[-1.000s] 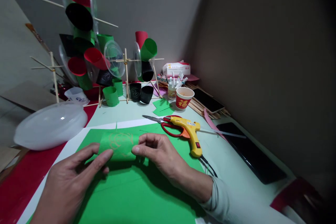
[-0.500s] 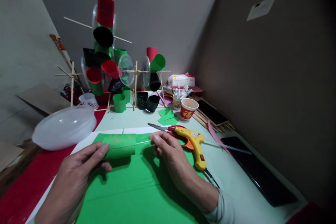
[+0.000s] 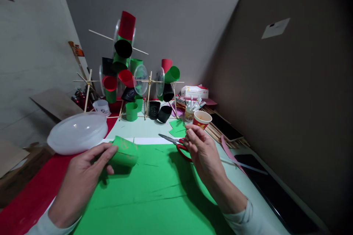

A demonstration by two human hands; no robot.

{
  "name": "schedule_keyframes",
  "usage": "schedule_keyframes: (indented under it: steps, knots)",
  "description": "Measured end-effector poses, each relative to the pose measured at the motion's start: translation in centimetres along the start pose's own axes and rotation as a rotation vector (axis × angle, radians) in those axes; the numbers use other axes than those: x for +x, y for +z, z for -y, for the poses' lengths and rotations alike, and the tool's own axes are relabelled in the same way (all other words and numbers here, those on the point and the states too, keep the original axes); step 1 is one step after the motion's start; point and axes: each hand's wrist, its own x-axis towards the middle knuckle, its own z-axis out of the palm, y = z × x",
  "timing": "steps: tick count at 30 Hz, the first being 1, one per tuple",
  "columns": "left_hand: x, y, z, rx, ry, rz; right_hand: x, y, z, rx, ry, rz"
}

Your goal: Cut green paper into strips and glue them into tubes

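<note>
Grey walls hem a pale table spread with a flat green paper sheet. The left hand clasps a rolled green paper tube at the sheet's far-left corner. The right hand hovers half-curled over red-handled scissors; I cannot tell whether it holds anything.

Bare left hand, right hand; pale grey sleeves.

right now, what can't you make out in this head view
Scissors: head view, red handles mostly hidden behind the right hand.
Right hand's grip: head view, curled fingers hide whether they pinch anything.
Green paper roll in the left hand: head view, its faint drawing is blurred.
White box at the back: head view, print too small.
Dark slab at right: head view, near end lost in shadow.
</note>
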Motion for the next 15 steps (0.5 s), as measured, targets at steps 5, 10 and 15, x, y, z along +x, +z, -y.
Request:
schedule_keyframes:
  steps: [5, 10, 15]
  knots:
    - [0.1, 0.7, 1.1, 0.014, 0.198, 0.019, -1.6, 1.1, -1.4, -0.051, -0.031, 0.144]
    - [0.2, 1.3, 2.0, 0.065, 0.549, 0.119, -2.5, 1.5, -1.4, -0.082, -0.025, 0.253]
    - [0.1, 1.0, 2.5, 0.108, 0.835, 0.221, -2.3, 1.6, -1.3, -0.068, -0.013, 0.268]
